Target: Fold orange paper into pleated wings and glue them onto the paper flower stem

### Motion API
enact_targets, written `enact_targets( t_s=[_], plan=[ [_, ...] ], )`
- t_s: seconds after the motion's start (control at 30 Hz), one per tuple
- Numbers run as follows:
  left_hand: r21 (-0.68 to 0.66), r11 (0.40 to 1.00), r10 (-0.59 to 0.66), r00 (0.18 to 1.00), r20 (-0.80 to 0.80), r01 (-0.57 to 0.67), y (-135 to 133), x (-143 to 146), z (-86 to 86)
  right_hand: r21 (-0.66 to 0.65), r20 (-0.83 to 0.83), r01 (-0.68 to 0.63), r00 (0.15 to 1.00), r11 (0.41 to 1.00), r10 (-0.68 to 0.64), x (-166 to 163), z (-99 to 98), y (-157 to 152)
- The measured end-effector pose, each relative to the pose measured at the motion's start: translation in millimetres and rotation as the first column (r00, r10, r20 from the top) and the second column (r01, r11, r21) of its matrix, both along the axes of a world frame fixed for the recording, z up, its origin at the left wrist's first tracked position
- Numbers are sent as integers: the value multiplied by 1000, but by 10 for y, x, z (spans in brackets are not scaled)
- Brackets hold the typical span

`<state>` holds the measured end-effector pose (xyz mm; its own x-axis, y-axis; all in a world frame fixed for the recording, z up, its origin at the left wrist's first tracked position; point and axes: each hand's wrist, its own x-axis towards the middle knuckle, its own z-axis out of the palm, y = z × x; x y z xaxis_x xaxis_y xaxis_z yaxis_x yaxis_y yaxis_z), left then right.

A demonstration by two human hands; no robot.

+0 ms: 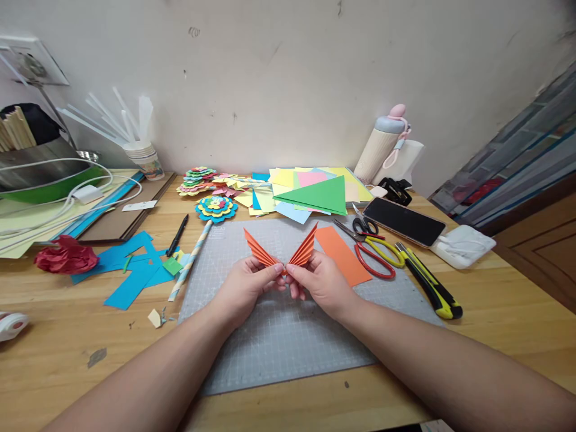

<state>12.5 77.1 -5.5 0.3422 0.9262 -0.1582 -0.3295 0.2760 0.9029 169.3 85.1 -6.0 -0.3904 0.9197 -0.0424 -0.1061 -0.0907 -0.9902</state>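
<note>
Between my two hands is a pleated piece of orange paper (302, 251), spread like two wings that meet low in the middle. My left hand (246, 283) pinches its left wing near the joint, thumb on top. On the other side my right hand (321, 282) grips the right wing the same way. Both thumbs nearly touch, and they hide the joint itself. Beneath lies a grey cutting mat (288, 354). A flat orange paper sheet (344, 255) rests on the mat just beyond my right hand.
Right of the mat lie red-and-yellow-handled scissors (375, 258), a utility knife (427, 282) and a phone (404, 219). To the left are a striped paper straw (191, 261), a black pen (177, 236), blue paper strips (135, 270) and crumpled red paper (66, 254). Paper flowers (216, 208) stand behind.
</note>
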Motion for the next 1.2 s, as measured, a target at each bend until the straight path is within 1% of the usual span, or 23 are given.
enact_targets(
  t_s=[0.07, 0.13, 0.23, 0.3, 0.37, 0.43, 0.53, 0.67, 0.83, 0.93, 1.07, 1.2],
  plan=[
    [-8, 1000, 9, 1000, 25, -8, -10, 10, 19, -63, -91, 29, 995, 998, -34, -12, -8, -3],
    [-8, 1000, -9, 999, 50, 9, -19, 12, 41, -158, -179, 13, 983, 987, -42, -16, -12, 4],
    [50, 994, -103, 990, 97, 98, -25, -5, 62, -295, -282, -94, 959, 951, 7, 1, 4, 32],
    [101, 984, -155, 983, 101, 145, -24, -21, 61, -345, -326, -173, 944, 923, 55, 20, 24, 52],
    [133, 978, -171, 983, 67, 161, -21, -35, 46, -359, -344, -233, 933, 904, 104, 36, 41, 65],
    [152, 975, -168, 985, 29, 162, -17, -44, 27, -353, -348, -266, 927, 897, 138, 45, 47, 71],
    [171, 970, -173, 985, -4, 171, -12, -54, 12, -345, -350, -265, 926, 901, 139, 49, 44, 71],
    [181, 970, -155, 986, -67, 164, -10, -72, 39, -347, -364, -275, 921, 897, 142, 40, 51, 54],
    [211, 967, -117, 983, -143, 145, -7, -74, 104, -374, -381, -224, 922, 900, 71, 8, 73, 1],
    [225, 964, -108, 982, -155, 142, -10, -58, 125, -394, -379, -173, 925, 903, 12, -11, 72, -24],
    [218, 971, -63, 983, -174, 101, -23, -38, 130, -428, -372, -103, 925, 898, -71, -23, 51, -29],
    [198, 978, -25, 983, -180, 61, -36, -29, 109, -420, -373, -88, 924, 903, -83, -21, 22, -9]
  ],
)
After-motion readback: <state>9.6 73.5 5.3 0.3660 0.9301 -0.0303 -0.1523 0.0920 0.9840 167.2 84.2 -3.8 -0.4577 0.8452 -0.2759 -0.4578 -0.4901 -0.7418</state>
